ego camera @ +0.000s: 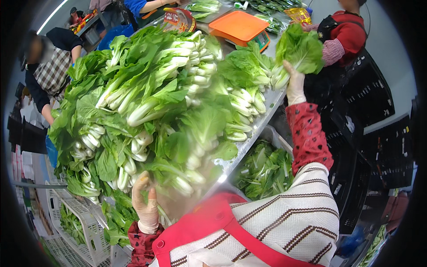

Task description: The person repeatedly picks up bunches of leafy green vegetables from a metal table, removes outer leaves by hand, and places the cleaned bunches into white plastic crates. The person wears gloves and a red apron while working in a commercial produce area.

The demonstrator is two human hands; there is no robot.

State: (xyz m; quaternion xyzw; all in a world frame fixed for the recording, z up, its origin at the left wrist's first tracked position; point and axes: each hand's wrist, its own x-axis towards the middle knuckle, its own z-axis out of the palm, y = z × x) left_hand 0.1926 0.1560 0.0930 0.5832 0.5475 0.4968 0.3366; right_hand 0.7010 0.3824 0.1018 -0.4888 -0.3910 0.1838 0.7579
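Observation:
My right hand (295, 81), in a pale glove, grips a bunch of leafy greens (300, 50) by its white stems beyond the right edge of the metal table (267, 115). Near the table's front edge is my gloved left hand (145, 203), thumb and fingers apart, holding nothing, just below the stems of a large heap of bok choy-like greens (156, 96). Smaller bunches (242, 103) lie along the right side of the heap. An orange-topped weighing scale (238, 26) stands at the back. Part of the view is hazy.
A bin of loose leaves (263, 167) sits below the table's right edge. White plastic crates (78, 223) stand at lower left, black crates (363, 90) at right. One co-worker (55, 63) is at the left, another in red (347, 33) at the upper right, a third in blue sleeves (140, 6) at the back.

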